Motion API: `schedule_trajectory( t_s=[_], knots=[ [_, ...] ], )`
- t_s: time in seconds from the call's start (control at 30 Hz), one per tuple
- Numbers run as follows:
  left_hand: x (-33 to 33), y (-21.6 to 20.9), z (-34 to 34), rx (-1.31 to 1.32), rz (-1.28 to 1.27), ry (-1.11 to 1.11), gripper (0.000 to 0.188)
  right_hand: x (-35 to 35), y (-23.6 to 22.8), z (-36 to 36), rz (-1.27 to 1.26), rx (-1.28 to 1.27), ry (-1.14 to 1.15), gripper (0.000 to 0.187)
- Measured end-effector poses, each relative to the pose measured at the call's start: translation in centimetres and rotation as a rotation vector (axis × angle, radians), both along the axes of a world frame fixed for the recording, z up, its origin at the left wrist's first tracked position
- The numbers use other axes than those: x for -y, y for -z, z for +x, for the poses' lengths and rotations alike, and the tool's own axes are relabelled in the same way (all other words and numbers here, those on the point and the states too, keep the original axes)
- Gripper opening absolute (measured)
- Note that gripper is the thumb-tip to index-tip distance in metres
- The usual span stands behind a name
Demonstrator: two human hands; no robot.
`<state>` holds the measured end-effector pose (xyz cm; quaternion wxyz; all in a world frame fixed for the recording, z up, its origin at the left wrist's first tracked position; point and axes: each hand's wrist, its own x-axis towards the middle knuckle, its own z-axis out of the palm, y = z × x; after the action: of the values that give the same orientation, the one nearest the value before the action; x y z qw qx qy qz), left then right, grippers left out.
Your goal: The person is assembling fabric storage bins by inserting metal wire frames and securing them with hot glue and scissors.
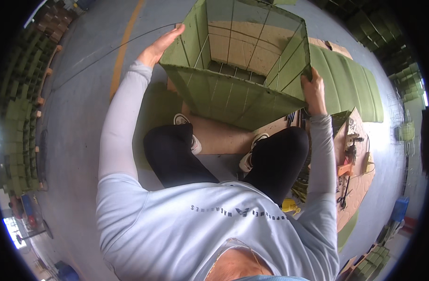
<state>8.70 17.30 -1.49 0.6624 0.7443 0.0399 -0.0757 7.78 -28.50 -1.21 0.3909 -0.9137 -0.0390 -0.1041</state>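
Observation:
Between my two hands, above the floor in front of my knees, is a large green open box [224, 96] with flat walls, dark edges and thin wires running across its openings. It is tilted, and I can see through it to cardboard beneath. My left hand [160, 47] presses along its left corner, fingers stretched out against the outer side. At the right corner, my right hand [314, 91] grips the wall edge, with the thumb up at the rim and the other fingers partly hidden.
A cardboard sheet [214, 133] lies under my shoes. To the right are green padded panels [348, 79] and a cardboard piece [360, 187] bearing tools, with a yellow object [290, 206] by my right thigh. Stacked green boxes [17, 117] line the left.

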Motion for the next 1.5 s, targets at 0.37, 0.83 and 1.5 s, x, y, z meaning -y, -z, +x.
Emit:
schedule_trajectory(
  t_s=[0.37,0.83,1.5],
  knots=[
    [13.5,-1.0,-16.2,0.269,-0.184,-0.245,0.067,1.2,-3.2,15.8,-0.227,-0.047,-0.363,0.035],
    [14.8,-2.8,-11.7,0.679,1.153,0.719,0.035,-10.9,-4.0,-5.3,-0.494,0.331,-1.034,0.068],
    [11.5,-1.8,-11.4,0.977,1.121,0.509,0.056,-15.1,-0.4,-10.2,-0.451,0.52,-0.641,0.058]
  ],
)
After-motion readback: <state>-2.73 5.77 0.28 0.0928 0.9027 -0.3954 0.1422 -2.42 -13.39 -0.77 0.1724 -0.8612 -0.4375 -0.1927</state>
